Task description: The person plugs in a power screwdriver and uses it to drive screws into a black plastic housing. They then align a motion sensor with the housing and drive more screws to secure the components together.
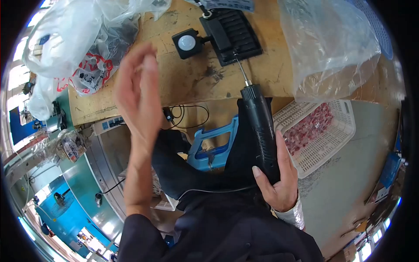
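Observation:
My right hand [281, 183] is wrapped around the lower end of a black electric screwdriver [259, 126]. Its thin bit reaches up to the near edge of a black finned floodlight housing [242, 32] on the bench. On a bracket at the housing's left side sits a small square motion sensor [187, 43] with a white round dome. My left hand [139, 87] is raised over the bench's front edge, left of the sensor and apart from it. Motion smears its fingers, so their grip and anything small between them cannot be made out.
Clear plastic bags, one holding dark items [104, 48], lie on the wooden bench [174, 83] at the left. Another plastic bag [334, 48] covers its right side. Below right stands a white basket [316, 159] of small reddish wrapped pieces. A blue stool [203, 161] is under the bench.

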{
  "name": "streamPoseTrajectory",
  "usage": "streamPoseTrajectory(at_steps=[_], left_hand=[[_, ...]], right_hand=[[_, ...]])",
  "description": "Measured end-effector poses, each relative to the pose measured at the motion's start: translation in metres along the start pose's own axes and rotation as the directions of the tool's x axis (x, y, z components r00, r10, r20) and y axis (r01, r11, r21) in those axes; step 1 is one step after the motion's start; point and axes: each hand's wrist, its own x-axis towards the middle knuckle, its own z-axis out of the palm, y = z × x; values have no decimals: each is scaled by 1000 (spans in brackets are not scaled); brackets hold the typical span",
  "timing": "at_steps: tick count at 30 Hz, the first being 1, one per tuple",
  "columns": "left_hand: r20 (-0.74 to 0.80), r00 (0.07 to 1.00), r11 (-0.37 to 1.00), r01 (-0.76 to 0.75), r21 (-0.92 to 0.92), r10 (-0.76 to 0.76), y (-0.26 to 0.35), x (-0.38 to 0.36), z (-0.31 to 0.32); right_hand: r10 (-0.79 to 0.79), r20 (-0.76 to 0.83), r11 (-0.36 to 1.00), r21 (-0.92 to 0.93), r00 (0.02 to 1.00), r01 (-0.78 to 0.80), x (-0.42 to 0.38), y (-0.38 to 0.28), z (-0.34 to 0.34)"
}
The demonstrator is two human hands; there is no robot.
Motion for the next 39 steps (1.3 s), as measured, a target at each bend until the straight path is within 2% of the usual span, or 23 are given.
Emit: streamPoseTrajectory(at_steps=[1, 3, 6, 9, 13, 15, 17, 20, 21, 24, 25, 28, 29, 30, 32, 33, 34, 35, 38, 39], left_hand=[[51, 998, 989, 55, -140, -48, -9, 22, -2], [306, 945, 940, 203, -273, -115, -23, 63, 0], [454, 880, 970, -31, -243, 142, -29, 101, 22], [584, 811, 954, 199, -226, -31, -22, 125, 26], [605, 778, 971, -25, -238, 168, -32, 115, 27], [698, 713, 981, 81, -177, 68, -28, 122, 25], [749, 662, 914, 285, -290, 32, -42, 126, 29], [658, 749, 940, 164, -299, 79, -34, 113, 31], [671, 727, 950, 86, -300, 146, -40, 114, 29], [635, 765, 949, 113, -293, 104, -45, 105, 26], [663, 715, 934, 41, -355, 221, -46, 108, 26], [843, 472, 956, -248, -157, 260, -26, 127, 12], [880, 440, 976, -193, -100, 178, -12, 131, 12], [889, 432, 988, -31, -150, 148, -16, 130, 15], [908, 405, 927, 291, -237, 105, -30, 131, 30], [882, 407, 959, 51, -280, 236, -32, 137, 37], [852, 380, 932, -189, -309, 360, -36, 144, 42], [820, 323, 849, -419, -324, 472, -37, 149, 46], [840, 325, 874, -377, -307, 435, -32, 150, 47], [838, 315, 861, -408, -305, 446, -32, 149, 46]], right_hand=[[9, 5, 1000, -13, 1000, -9, 0, -1, 0], [37, 4, 999, -37, 999, -36, -1, -3, 2], [-9, -54, 982, -191, 999, -1, 4, -5, 8], [138, -21, 984, -108, 990, -140, -3, -5, 6], [5, -63, 970, -242, 998, -20, 6, -4, 4], [-3, -58, 966, -258, 998, -12, 5, -2, 2], [-12, -57, 962, -272, 998, -4, 6, -3, 0], [-12, -46, 952, -305, 999, -3, 3, -3, -6], [-19, -40, 952, -306, 999, 6, 2, -1, -7], [-44, -27, 954, -297, 999, 34, -3, 10, -15], [-48, -21, 955, -293, 999, 40, -5, 14, -19], [-66, 0, 958, -281, 998, 63, -7, 25, -27], [-58, 9, 957, -285, 998, 59, -6, 25, -30], [-67, 12, 956, -286, 998, 67, -3, 26, -31], [-85, 13, 952, -295, 996, 85, 1, 28, -36], [-66, 21, 948, -311, 998, 70, 2, 26, -38], [-48, 33, 944, -325, 998, 56, 2, 24, -40], [-30, 44, 940, -338, 999, 43, 2, 23, -41], [-58, 56, 902, -425, 997, 77, 4, 25, -44], [-63, 60, 897, -435, 996, 83, 4, 25, -46]])
